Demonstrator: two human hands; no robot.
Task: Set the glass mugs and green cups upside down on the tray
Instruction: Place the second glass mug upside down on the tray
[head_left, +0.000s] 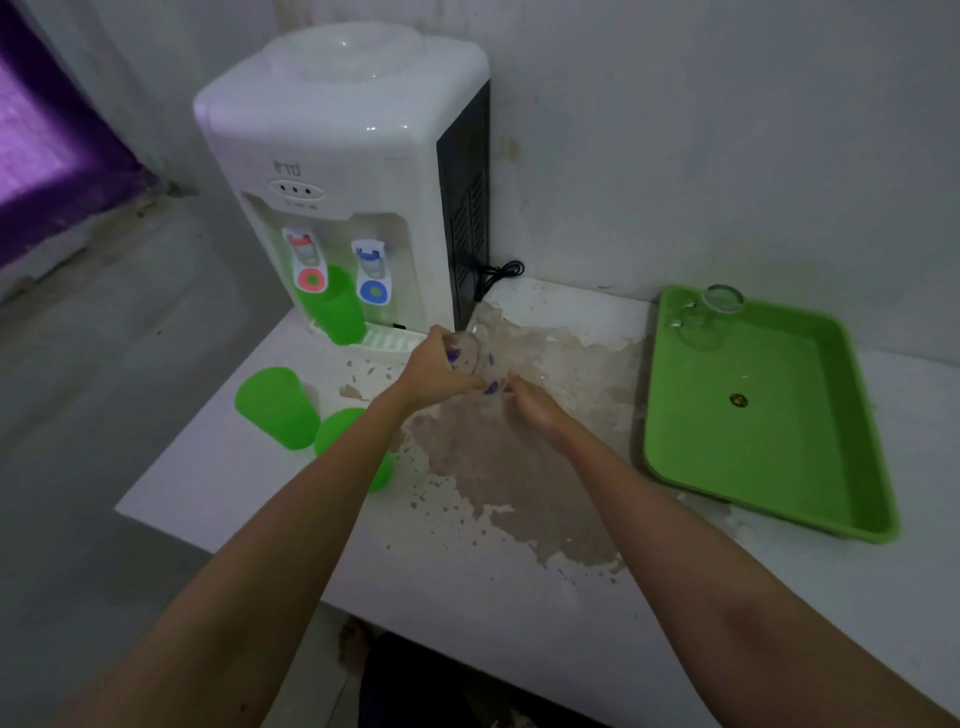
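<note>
Head-worn camera looks steeply down, close over the table (467, 597).

I see bright green cups (278, 408), a green tray (769, 415), clear glass mugs (706, 317), a white desk (467, 571) with brown peeling patches.

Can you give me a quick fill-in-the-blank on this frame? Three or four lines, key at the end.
1. The glass mug already on the green tray sits in its far ____ corner.
2. Both hands hold a second ____ above the table.
3. ____ green cups are not yet on the tray.
4. One green cup stands under the water dispenser's ____ tap.

Missing words: left; glass mug; three; red
</note>
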